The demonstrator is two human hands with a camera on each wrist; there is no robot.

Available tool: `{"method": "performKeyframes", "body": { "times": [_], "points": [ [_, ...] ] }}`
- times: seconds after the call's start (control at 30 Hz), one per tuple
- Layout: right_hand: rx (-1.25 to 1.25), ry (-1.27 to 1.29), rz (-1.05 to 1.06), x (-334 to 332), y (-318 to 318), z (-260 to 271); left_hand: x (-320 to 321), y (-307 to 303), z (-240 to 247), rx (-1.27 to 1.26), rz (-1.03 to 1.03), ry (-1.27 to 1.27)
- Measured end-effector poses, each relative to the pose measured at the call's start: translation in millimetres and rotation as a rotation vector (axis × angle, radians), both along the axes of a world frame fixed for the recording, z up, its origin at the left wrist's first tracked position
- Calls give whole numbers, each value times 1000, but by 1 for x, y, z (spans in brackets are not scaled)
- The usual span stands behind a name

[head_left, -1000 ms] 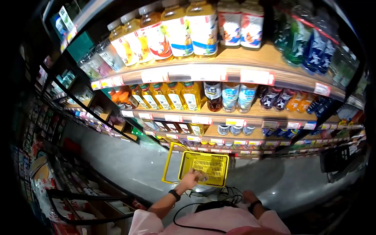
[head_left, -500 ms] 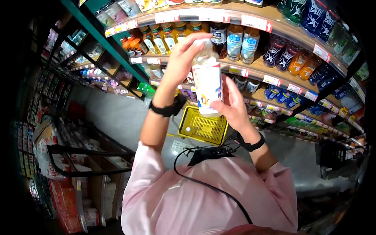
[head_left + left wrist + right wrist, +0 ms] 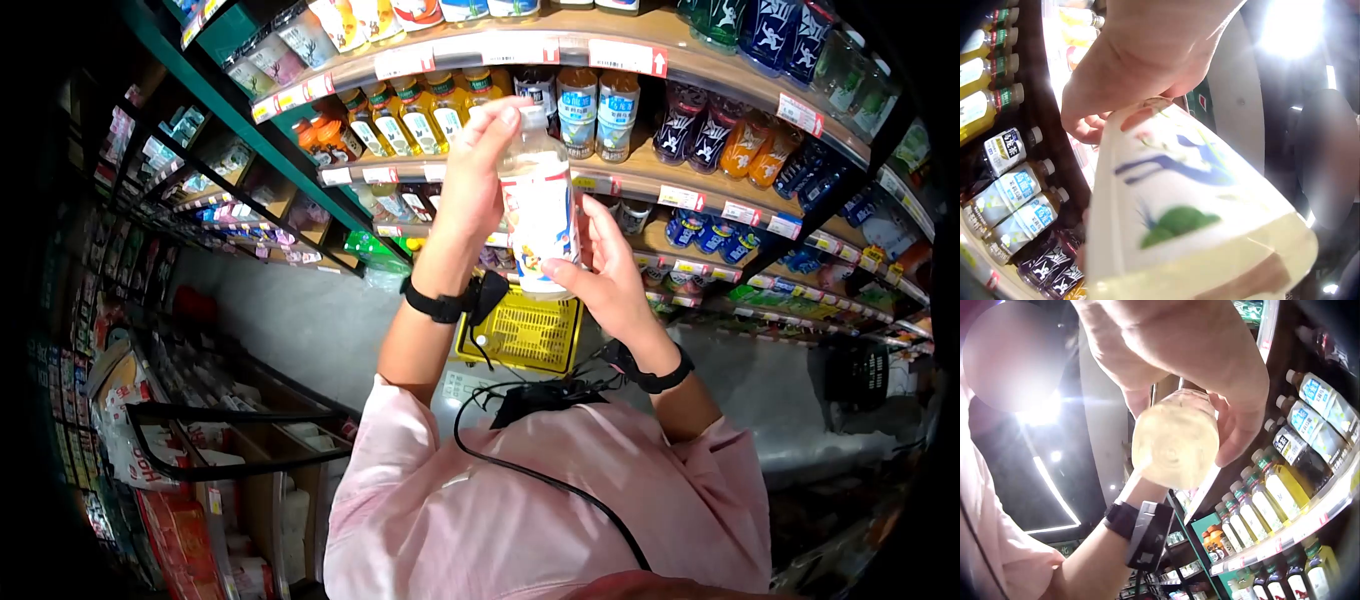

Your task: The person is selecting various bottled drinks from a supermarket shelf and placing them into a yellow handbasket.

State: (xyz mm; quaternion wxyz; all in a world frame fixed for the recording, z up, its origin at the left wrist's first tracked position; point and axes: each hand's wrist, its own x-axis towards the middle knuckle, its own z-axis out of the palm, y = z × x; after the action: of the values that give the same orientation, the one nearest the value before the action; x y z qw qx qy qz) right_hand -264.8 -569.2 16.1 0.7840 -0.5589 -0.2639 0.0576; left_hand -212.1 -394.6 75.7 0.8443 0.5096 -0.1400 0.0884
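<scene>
**Left hand [image 3: 475,165] and right hand [image 3: 615,277] have risen, a bottle [image 3: 545,220] between them**

Left grips its top, right its lower side, before the shelf [image 3: 655,32]. Probably inspecting it; turning it next wants a looser left grip.

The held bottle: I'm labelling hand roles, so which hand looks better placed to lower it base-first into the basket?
Probably the left hand: it holds the bottle near its top, while the right hand is around the lower part, where the yellow basket might crowd it.
</scene>
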Motion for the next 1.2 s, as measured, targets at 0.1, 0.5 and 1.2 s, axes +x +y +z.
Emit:
{"method": "performKeyframes", "body": {
  "times": [0.1, 0.5, 1.2],
  "points": [
    [-99, 56, 48, 18, 0, -6, 0, -13, -10, 195, 100, 16],
    [-121, -106, -43, 92, -61, 118, -94, 72, -320, 1259, 57, 396],
    [-654, -669, -617, 308, -3, 169, -284, 128, -547, 371, -51, 1350]
  ]
}}
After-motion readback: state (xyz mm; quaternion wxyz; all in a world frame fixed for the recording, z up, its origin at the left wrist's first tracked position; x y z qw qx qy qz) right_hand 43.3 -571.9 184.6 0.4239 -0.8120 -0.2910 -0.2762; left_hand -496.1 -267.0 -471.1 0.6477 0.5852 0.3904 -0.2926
